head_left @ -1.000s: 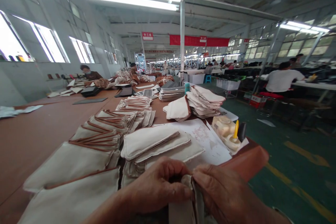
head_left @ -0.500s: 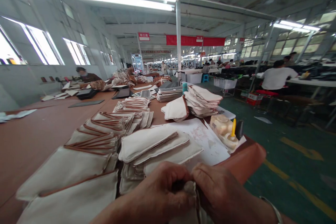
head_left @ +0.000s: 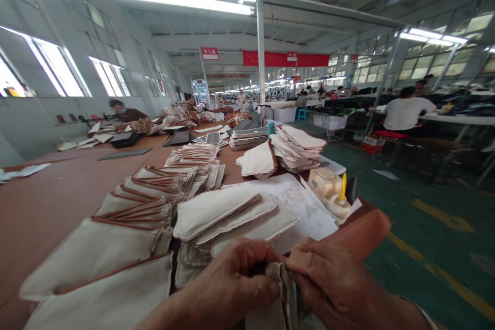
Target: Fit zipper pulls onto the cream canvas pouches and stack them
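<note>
Beige piece (head_left: 269, 312); seemingly brown-edged

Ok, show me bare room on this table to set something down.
Widest: the brown tabletop left of the fanned cream pieces, nearer than the grey panel. Smaller: the stained white sheet between the cream stack and plastic container. Crowded: the middle, beyond the left hand.

Pale pouch (head_left: 266, 313), brown-edged, pinched at top
</note>
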Action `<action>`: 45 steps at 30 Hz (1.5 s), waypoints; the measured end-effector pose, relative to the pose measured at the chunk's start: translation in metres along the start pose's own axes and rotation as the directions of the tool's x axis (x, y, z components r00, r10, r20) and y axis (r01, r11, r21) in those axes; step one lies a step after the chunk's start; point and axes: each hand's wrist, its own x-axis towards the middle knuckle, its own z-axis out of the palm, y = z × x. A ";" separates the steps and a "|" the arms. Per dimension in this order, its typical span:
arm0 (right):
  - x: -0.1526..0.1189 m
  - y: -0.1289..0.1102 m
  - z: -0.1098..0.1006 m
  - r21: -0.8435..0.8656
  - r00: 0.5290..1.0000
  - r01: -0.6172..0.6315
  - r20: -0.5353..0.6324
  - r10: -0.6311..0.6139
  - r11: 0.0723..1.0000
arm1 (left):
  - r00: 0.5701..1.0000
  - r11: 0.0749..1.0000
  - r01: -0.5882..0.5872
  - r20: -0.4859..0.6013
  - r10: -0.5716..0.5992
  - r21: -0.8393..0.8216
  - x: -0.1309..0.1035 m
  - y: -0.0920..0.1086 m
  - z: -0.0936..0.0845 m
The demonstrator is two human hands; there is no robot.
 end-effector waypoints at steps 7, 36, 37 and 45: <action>-0.003 -0.001 0.013 -0.018 0.989 -0.131 -0.074 0.129 0.991 | 0.999 0.999 -0.018 0.031 0.017 0.030 -0.003 0.003 0.007; 0.004 0.004 0.009 0.516 0.852 -0.523 0.316 0.416 0.678 | 0.992 1.000 0.006 -0.127 -0.006 -0.001 0.008 -0.011 0.004; 0.004 0.004 0.009 0.544 0.850 -0.527 0.322 0.417 0.653 | 0.994 1.000 0.013 -0.111 -0.012 0.011 0.008 -0.011 0.003; 0.010 0.000 0.011 0.451 0.732 -0.681 0.387 0.561 0.577 | 0.992 0.986 0.061 -0.120 -0.042 0.155 0.006 -0.007 0.003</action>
